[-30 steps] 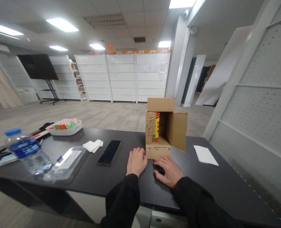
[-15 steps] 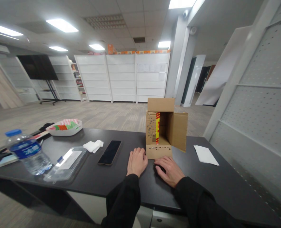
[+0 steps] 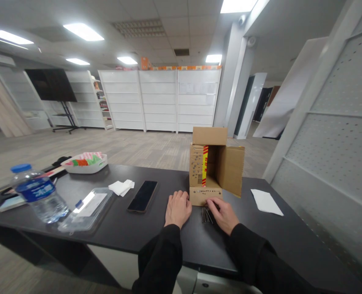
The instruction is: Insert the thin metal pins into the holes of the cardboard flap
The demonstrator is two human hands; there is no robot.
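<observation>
A cardboard box (image 3: 195,163) stands on its side with its opening toward me and its flaps spread. Its front flap (image 3: 199,200) lies toward me and carries a row of small holes or dark dots. My left hand (image 3: 177,208) rests palm down on the table, fingers loosely stretched, at the flap's left edge. Over the flap's right part, my right hand (image 3: 224,212) has thumb and forefinger pinched together. What lies between these fingertips is too small to make out. Several thin metal nails or screws (image 3: 205,215) lie on the table just left of that hand.
Left of my hands are a phone (image 3: 142,196), white tissues (image 3: 121,188), a clear plastic case (image 3: 87,210), a water bottle (image 3: 40,194) and a white basket (image 3: 86,167). White paper (image 3: 267,202) lies at right, near a perforated panel (image 3: 337,163).
My right hand has lifted slightly and shifted from lying over the metal pieces to a pinch at the flap, uncovering them. My left hand stays in place. The view has shifted slightly.
</observation>
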